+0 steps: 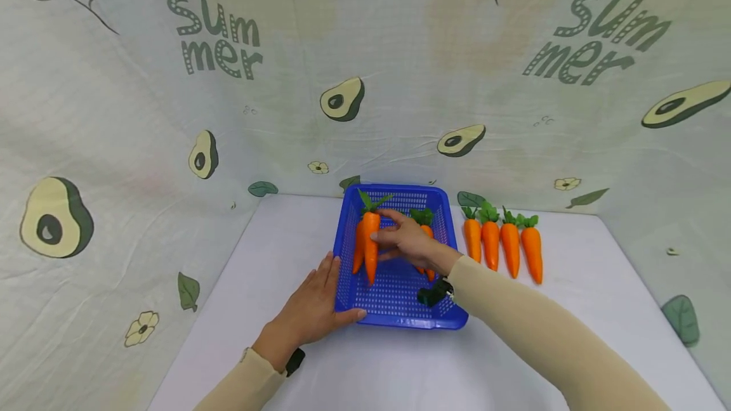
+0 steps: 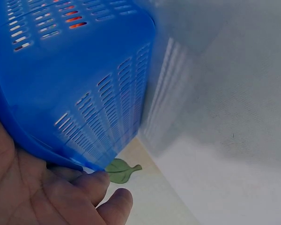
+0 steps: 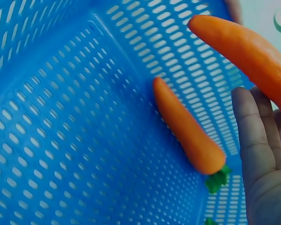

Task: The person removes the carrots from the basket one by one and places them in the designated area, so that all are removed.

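My right hand (image 1: 408, 240) reaches over the blue plastic basket (image 1: 394, 320) and holds an orange carrot (image 1: 372, 252) with green leaves, its tip toward me. In the right wrist view, this carrot (image 3: 255, 54) is above the basket floor. A second carrot (image 3: 187, 129) lies inside along a perforated side wall. More carrots (image 1: 429, 231) sit at the basket's right side, partly hidden behind my right hand and wrist. My left hand (image 1: 311, 303) rests against the basket's front left corner, fingers extended along the left side and thumb at the front rim.
Several carrots (image 1: 510, 249) lie in a row on the white table (image 1: 577, 309), right of the basket. A printed cloth (image 1: 400, 49) hangs behind the table and along both sides. A black device (image 1: 434, 293) is strapped at my right wrist.
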The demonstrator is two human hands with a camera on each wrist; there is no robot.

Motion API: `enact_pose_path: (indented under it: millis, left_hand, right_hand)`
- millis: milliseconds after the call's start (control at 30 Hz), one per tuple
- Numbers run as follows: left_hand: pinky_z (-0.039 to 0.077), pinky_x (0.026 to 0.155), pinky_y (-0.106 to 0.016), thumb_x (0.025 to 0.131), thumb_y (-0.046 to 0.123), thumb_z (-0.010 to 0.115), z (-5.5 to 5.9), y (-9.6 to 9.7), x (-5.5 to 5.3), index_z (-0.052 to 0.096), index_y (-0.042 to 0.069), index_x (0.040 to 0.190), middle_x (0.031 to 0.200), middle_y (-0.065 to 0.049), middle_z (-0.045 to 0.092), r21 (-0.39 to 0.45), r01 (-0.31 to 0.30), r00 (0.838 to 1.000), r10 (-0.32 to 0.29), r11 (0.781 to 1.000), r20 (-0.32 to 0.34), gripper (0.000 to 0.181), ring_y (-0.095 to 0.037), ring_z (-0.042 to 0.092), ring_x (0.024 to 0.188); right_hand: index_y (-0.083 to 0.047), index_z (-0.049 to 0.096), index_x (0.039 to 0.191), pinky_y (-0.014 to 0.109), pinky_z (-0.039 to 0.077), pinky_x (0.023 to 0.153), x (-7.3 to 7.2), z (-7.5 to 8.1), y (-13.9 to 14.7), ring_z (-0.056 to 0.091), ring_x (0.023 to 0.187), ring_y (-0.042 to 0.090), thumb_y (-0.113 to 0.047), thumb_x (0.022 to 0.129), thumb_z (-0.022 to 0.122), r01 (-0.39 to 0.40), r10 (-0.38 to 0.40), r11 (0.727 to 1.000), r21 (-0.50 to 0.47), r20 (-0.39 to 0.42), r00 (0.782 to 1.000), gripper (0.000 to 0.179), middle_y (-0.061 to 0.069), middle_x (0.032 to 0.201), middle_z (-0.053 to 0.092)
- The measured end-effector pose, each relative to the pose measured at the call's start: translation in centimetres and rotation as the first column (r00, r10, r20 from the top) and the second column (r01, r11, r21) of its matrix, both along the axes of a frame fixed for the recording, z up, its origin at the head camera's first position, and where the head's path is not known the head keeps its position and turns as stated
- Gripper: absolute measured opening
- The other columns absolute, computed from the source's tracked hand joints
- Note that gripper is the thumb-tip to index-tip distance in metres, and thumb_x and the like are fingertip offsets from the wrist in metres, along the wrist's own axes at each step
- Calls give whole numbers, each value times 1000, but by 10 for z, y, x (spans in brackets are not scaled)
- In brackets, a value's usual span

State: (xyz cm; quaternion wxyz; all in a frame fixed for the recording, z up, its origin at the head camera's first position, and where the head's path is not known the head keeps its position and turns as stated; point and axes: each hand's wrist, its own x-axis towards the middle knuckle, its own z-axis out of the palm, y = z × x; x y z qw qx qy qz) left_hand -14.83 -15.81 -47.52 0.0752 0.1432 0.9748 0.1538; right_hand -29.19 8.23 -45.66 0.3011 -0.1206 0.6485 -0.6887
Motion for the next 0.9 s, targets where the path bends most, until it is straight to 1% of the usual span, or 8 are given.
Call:
enact_pose_path:
  millis: [100, 267, 400, 533, 600, 667, 900]
  left_hand:
    - [22, 130, -56, 90, 85, 54, 1, 0, 0, 9, -1, 168, 177, -21, 6, -5, -1, 1000, 1, 1000, -4, 124, -35, 17, 164]
    - [21, 131, -55, 90, 84, 55, 1, 1, 1, 9, 0, 168, 177, -21, 6, -10, -6, 1000, 6, 1000, -3, 124, -36, 17, 163]
    - [21, 131, -55, 89, 84, 56, 0, 0, 1, 8, 1, 169, 177, -20, 5, -3, -15, 1000, 15, 1000, 3, 125, -37, 18, 163]
    - [20, 131, -55, 89, 84, 56, -2, 0, 0, 7, 2, 169, 177, -20, 5, -1, -17, 1000, 17, 1000, 7, 125, -36, 18, 163]
    - [20, 131, -55, 89, 84, 56, -2, 1, 0, 7, 2, 169, 178, -19, 4, 1, -19, 1000, 19, 1000, 10, 125, -36, 17, 164]
    - [20, 131, -55, 89, 84, 56, -2, 1, 0, 7, 2, 169, 178, -19, 4, 1, -20, 1000, 20, 1000, 13, 125, -35, 16, 164]
    - [21, 131, -56, 89, 82, 57, 0, 2, 1, 8, 1, 169, 177, -20, 5, -7, -21, 1000, 21, 1000, 8, 124, -36, 17, 164]
  right_hand:
    - [-19, 32, 165, 59, 59, 97, 0, 5, 8, 73, 115, 30, -9, 106, 63, 12, -12, 1000, -6, -29, 1000, 67, 25, 144, 62]
    - [-17, 33, 165, 54, 63, 92, 0, 10, 19, 75, 106, 26, -7, 107, 61, 44, -45, 999, -7, -69, 997, 66, 23, 136, 67]
    - [-17, 33, 166, 57, 61, 94, 2, 14, 30, 76, 102, 25, -10, 107, 63, 59, -57, 998, 16, -93, 994, 67, 22, 134, 68]
    - [-18, 32, 166, 63, 56, 99, 5, 19, 42, 75, 103, 28, -11, 107, 64, 75, -71, 996, 41, -109, 992, 67, 23, 135, 67]
    - [-19, 34, 165, 62, 58, 97, 6, 21, 47, 75, 105, 31, -11, 106, 64, 89, -83, 995, 46, -115, 990, 66, 23, 135, 67]
    - [-19, 34, 165, 58, 60, 95, 6, 22, 52, 74, 108, 32, -12, 106, 64, 97, -90, 994, 50, -127, 988, 66, 22, 134, 68]
    - [-19, 32, 166, 51, 63, 91, 6, 23, 71, 75, 106, 27, -12, 106, 65, 128, -120, 991, 45, -149, 981, 69, 24, 138, 66]
